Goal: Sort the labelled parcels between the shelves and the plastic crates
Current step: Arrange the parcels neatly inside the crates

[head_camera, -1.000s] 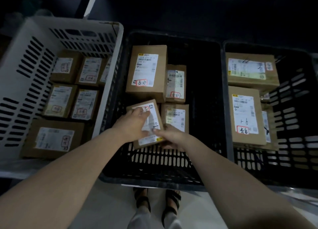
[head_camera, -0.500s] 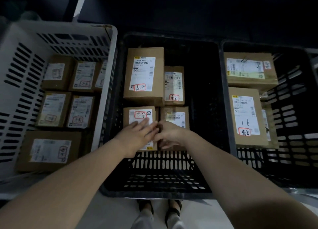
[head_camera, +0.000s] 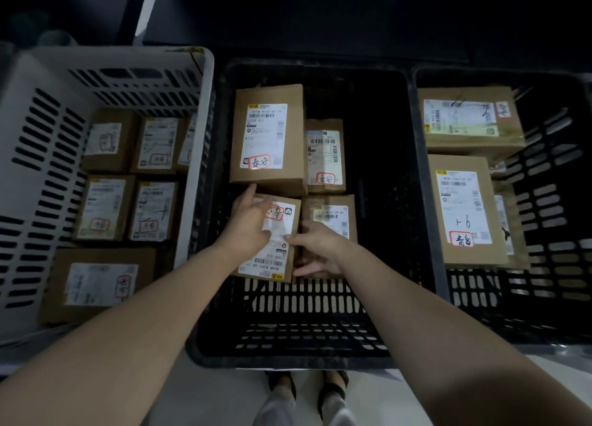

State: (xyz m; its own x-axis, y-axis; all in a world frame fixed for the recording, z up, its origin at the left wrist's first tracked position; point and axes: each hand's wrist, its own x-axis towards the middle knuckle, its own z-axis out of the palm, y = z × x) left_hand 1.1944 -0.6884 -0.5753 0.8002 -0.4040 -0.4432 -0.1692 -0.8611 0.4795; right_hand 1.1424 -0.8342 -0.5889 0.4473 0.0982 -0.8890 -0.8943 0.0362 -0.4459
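Note:
A small brown parcel (head_camera: 276,262) with a white label and a red-ringed mark lies at the front left of the middle black crate (head_camera: 288,360). My left hand (head_camera: 248,224) rests flat on its top, the index finger reaching to the large parcel (head_camera: 267,137) behind. My right hand (head_camera: 320,249) grips the small parcel's right edge, thumb on the label and fingers curled down beside the neighbouring parcel (head_camera: 333,214). A fourth parcel (head_camera: 325,156) stands at the back.
A white slotted crate (head_camera: 38,156) on the left holds several labelled parcels. A second black crate (head_camera: 544,297) on the right holds a tall parcel (head_camera: 464,208) and a wide one (head_camera: 467,118). My feet show on the pale floor below.
The small parcel was tilted in both hands a second ago; it now sits among its neighbours. My left hand has slid toward its far left corner.

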